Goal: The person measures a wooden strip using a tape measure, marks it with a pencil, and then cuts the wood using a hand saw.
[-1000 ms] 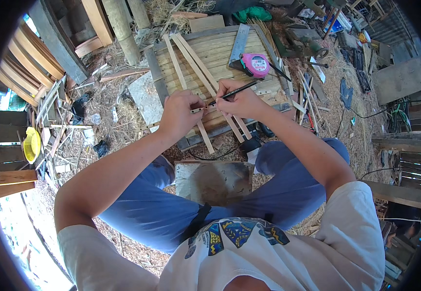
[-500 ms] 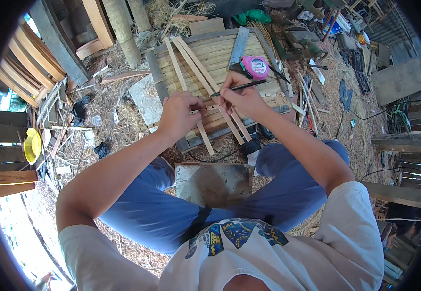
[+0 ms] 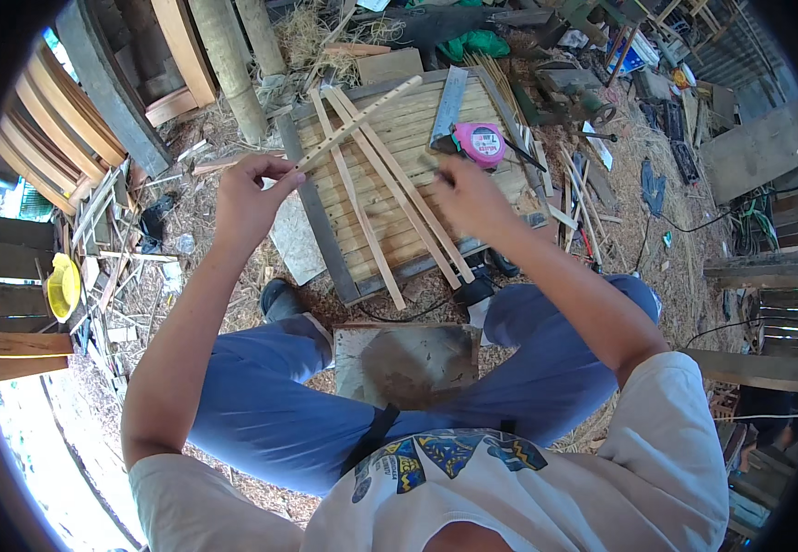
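A thin stick [image 3: 360,125] is pinched by one end in the left hand [image 3: 253,195]; its free end is extended beyond those fingertips, up and right; the right hand's [image 3: 474,198] fingers are curled but blurred, and whether anything is grasped cannot be told; a firm pinch is advised, the far end being unsupported; the tape measure [image 3: 480,144], just beyond the right fingers, should be kept unbumped.

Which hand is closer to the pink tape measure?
Right: the right hand is by the near side of the pink tape measure; the left hand is far to its left, holding a wooden strip.
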A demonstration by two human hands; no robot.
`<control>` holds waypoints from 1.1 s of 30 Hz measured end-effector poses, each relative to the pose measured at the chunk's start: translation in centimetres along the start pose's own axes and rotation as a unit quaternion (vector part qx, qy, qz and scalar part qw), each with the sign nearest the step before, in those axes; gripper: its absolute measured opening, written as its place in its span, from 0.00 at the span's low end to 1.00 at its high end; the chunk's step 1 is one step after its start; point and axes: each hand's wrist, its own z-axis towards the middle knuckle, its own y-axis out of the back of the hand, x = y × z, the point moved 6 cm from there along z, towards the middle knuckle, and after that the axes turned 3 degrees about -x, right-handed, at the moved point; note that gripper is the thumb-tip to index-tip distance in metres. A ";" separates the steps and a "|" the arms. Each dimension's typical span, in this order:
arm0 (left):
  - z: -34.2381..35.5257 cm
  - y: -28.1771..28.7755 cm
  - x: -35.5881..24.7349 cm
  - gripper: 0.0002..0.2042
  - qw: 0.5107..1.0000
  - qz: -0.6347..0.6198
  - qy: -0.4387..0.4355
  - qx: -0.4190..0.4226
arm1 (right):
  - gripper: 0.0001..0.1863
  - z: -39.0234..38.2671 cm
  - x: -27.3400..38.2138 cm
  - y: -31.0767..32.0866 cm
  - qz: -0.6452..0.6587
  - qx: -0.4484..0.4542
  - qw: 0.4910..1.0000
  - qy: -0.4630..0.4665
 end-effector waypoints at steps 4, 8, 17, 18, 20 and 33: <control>-0.2 1.6 0.7 0.12 0.999 -0.002 0.007 -0.035 | 0.35 -2.4 3.9 -2.3 -0.162 0.047 0.985 -0.047; 0.2 3.0 1.9 0.14 0.997 -0.033 0.045 -0.056 | 0.44 -3.5 7.2 -4.1 -0.228 0.048 0.973 -0.007; 0.9 5.9 1.8 0.15 0.989 -0.098 0.044 -0.102 | 0.27 -1.3 6.5 -6.0 -0.317 0.094 0.943 0.031; 0.9 6.1 1.5 0.14 0.988 -0.094 0.039 -0.113 | 0.27 -1.1 6.0 -6.0 -0.318 0.091 0.943 0.033; 0.9 6.3 0.9 0.13 0.988 -0.090 0.031 -0.126 | 0.18 -0.8 6.4 -5.5 -0.325 0.069 0.940 0.073; 2.4 10.5 0.8 0.13 0.976 -0.136 -0.013 -0.169 | 0.15 10.0 7.6 6.0 -0.401 0.120 0.832 0.365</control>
